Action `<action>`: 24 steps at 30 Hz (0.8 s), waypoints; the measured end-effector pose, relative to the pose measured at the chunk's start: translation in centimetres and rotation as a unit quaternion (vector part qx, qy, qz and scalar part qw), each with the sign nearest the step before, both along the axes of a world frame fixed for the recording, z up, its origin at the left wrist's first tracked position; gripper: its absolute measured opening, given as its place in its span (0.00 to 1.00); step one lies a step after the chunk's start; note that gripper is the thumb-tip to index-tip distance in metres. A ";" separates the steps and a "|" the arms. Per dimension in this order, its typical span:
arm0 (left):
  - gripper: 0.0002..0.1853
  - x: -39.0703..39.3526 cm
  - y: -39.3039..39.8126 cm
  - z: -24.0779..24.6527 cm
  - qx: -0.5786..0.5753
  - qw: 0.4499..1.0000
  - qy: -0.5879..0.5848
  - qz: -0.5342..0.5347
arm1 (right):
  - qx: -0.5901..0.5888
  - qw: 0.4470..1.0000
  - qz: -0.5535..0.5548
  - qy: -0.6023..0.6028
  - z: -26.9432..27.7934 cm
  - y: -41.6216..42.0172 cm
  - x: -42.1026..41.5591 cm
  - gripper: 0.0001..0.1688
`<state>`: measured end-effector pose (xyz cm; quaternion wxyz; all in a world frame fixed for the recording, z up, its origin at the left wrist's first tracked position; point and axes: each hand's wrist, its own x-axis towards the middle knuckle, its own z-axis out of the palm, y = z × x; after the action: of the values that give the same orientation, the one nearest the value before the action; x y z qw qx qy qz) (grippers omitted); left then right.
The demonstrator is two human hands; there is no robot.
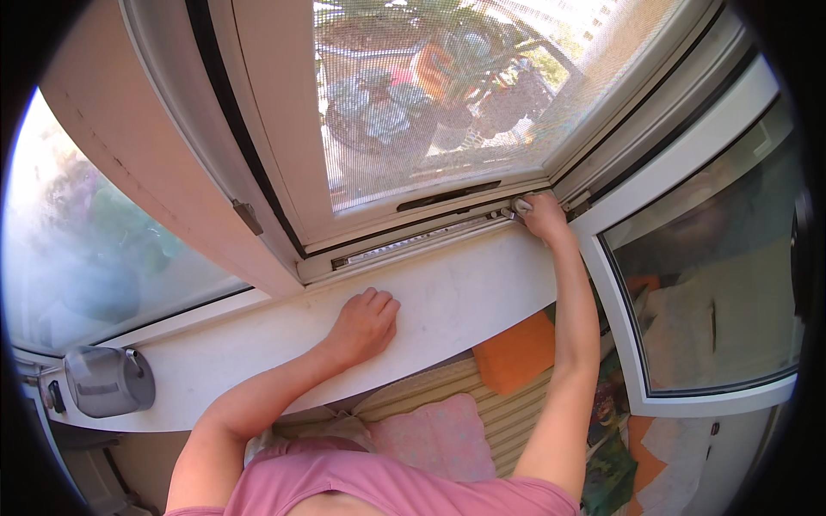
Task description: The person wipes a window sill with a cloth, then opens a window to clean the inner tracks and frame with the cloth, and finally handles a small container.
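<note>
My left hand [366, 326] rests with curled fingers on the white windowsill [452, 290]; nothing shows in it. Up at the lower right corner of the window frame, my right hand [541, 213] is closed on a crumpled pale cloth [521, 205], beside a metal window-hinge arm [510, 215]. From there a perforated metal hinge track [413, 241] runs left along the bottom of the frame. Above it stands an insect screen [387, 161] in a white frame, with a dark slot below the mesh.
An open window sash [619, 309] stands close to my right forearm. On the sill's left end sits a grey container [110, 380] beside a small dark object [57, 396]. Below the sill lie an orange cloth [516, 351] and a pink quilted pad [432, 438]. Potted succulents [381, 106] show behind the mesh.
</note>
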<state>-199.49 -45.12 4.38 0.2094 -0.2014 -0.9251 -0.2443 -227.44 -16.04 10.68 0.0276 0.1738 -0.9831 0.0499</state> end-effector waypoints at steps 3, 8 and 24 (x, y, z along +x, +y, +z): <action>0.10 0.2 0.0 0.0 0.006 1.000 -0.003 0.002 | -0.062 0.995 0.011 -0.077 0.8 -0.3 0.3 0.22; 0.10 0.4 -0.2 0.0 0.012 1.000 0.000 0.003 | 0.020 0.994 0.019 -0.107 3.2 -1.6 0.8 0.21; 0.10 0.1 0.1 -0.6 0.027 1.000 -0.008 -0.009 | 0.193 0.979 0.019 -0.055 2.1 -4.7 1.2 0.17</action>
<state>-199.41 -44.99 3.82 0.2052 -0.2021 -0.9179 -0.2729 -226.21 -20.74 12.77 -0.0618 0.1914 -0.9708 -0.1311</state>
